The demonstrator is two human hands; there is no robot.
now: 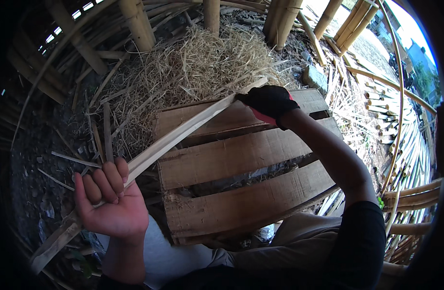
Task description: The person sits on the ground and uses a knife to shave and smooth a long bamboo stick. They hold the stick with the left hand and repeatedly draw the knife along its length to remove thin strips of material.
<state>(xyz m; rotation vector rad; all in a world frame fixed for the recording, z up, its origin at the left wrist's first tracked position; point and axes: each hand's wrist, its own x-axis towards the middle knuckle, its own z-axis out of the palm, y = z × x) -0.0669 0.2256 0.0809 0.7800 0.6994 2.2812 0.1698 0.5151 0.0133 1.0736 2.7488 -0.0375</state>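
A long, pale bamboo strip [183, 129] slants across the view from the lower left up to the upper middle. My bare left hand [113, 205] is closed round it toward its lower end, palm turned up. My right hand [269, 104], in a black glove with red on the palm side, is closed on the strip near its far end. The glove hides the fingers' exact grip there. Under the strip stands a low wooden slatted bench [246, 157], its planks parted by dark gaps. The strip passes over the bench's left part.
Beyond the bench lies a heap of pale shavings [197, 67]. Thick bamboo posts [137, 26] rise behind it. A stone block [315, 79] sits off the bench's far right corner. Many cut bamboo poles [388, 116] lie at the right, and loose strips [107, 130] at the left.
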